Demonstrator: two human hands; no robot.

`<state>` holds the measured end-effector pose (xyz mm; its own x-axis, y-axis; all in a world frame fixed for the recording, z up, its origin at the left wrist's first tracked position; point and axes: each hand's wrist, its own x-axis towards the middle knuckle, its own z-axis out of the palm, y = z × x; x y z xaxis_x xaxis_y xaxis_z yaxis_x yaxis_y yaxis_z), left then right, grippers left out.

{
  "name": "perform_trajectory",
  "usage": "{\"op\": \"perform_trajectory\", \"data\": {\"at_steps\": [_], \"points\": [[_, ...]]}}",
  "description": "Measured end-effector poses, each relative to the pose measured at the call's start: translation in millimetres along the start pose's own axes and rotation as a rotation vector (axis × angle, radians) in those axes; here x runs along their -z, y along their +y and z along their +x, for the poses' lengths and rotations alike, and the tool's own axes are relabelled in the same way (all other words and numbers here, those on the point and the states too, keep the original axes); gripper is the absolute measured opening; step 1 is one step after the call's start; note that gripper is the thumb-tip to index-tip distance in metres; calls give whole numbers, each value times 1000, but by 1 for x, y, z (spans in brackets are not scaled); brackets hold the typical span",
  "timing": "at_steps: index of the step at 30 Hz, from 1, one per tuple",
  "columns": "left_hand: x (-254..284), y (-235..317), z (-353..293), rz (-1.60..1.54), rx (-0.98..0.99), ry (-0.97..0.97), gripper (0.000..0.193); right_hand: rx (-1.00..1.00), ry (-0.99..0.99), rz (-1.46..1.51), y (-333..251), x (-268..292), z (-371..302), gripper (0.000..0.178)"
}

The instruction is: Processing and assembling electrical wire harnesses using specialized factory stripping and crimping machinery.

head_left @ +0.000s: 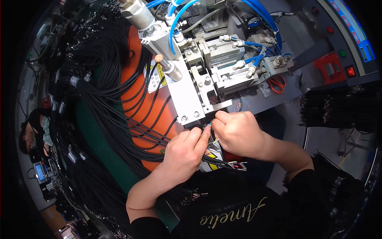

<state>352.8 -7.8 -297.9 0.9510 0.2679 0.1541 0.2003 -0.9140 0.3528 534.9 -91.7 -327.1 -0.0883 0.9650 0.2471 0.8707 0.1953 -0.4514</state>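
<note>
In front of a metal machine (pixel 191 95) my two hands meet, fingertips nearly touching. My left hand (pixel 184 149) is closed, thumb and forefinger pinching the end of a black cable; most of that cable is hidden under the hand. Closed in a pinch as well, my right hand (pixel 238 133) is at the thin coloured wires (pixel 209 125) that come out of this end. Just above the fingers is the machine's small metal bar (pixel 223 105). Below the hands, stripped cable ends (pixel 237 165) fan out their coloured wires.
Black cables (pixel 107 95) in a thick bundle cover the orange and green surface at left. Blue air hoses (pixel 262 14) loop over the machine. Red-handled scissors (pixel 277 84) lie right of it, near a control panel (pixel 350 51). More cables (pixel 330 109) hang at right. Another person (pixel 35 131) is at far left.
</note>
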Motion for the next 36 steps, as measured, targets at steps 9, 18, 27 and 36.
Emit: {"op": "perform_trajectory", "data": {"at_steps": [9, 18, 27, 36], "points": [[-1, 1, 2, 93, -19, -34, 42, -30, 48, 125, 8, -9, -4, 8], [4, -3, -1, 44, 42, -48, 44, -166, 118, 318, 9, -14, -6, 8], [-1, -10, -28, 124, 137, 177, 45, -180, 256, 437, 6, -17, -10, 10], [2, -1, -23, -322, 288, 212, 38, 7, 313, 692, -15, -15, 0, 23]]}}
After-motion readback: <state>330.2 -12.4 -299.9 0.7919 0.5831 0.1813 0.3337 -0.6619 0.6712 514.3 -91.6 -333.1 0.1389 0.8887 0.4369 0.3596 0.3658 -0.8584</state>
